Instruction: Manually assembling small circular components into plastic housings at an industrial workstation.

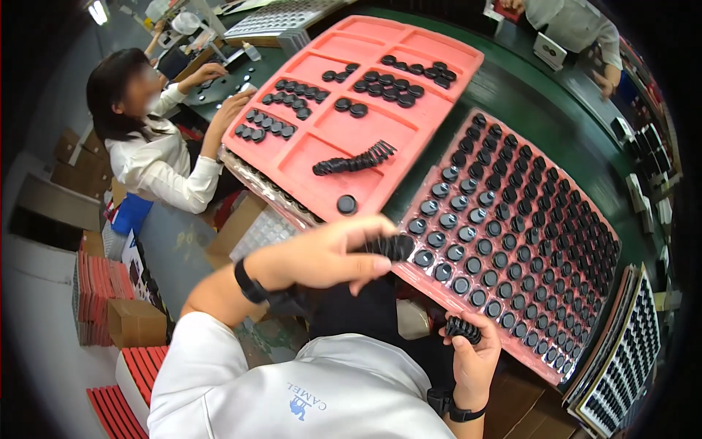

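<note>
My left hand [329, 252] grips a short stack of small black round caps [393, 246] at the near-left corner of a pink tray [563, 157] whose many pockets each hold one black cap. Lower down, my right hand [474, 353] is closed on another stack of black caps [463, 329] just under that tray's near edge. A second pink tray [344, 135] with large compartments lies to the left, holding loose black caps and a row of caps [355, 160] lying on edge.
A person in a white shirt [157, 157] sits at the left, both hands on small black parts on the green table [512, 80]. Another person's arm [585, 29] is at top right. Grid trays [621, 358] stand at right; red stacks and boxes [110, 293] on the floor.
</note>
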The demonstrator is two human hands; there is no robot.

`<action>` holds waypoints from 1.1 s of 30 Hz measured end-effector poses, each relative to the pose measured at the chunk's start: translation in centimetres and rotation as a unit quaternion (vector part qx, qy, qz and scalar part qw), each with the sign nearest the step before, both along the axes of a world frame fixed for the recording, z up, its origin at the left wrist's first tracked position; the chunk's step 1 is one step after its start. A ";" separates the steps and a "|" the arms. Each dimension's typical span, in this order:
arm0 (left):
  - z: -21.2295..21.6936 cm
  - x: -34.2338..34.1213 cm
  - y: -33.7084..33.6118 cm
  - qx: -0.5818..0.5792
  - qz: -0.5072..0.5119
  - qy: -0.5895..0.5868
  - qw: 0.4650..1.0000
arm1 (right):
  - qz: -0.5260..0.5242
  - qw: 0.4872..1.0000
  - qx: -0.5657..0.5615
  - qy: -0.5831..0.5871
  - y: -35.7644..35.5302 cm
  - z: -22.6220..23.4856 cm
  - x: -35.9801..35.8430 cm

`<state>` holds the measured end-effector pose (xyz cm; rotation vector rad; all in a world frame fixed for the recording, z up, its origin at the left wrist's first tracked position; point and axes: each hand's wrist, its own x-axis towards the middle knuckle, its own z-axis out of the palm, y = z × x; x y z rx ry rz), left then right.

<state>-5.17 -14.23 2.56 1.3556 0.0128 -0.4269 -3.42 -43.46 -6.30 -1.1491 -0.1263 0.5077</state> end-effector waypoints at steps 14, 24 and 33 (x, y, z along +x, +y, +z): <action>-5.7 -2.0 -7.3 -0.093 -0.011 0.062 0.994 | 0.028 0.923 -0.125 -0.362 0.9 3.0 1.9; -4.6 -1.8 -8.3 -0.021 -0.059 0.065 0.996 | 0.080 0.851 -0.157 -0.494 0.2 2.8 2.8; -5.5 -2.2 -8.9 0.157 -0.044 -0.154 0.974 | 0.003 0.888 -0.182 -0.422 0.5 1.5 1.4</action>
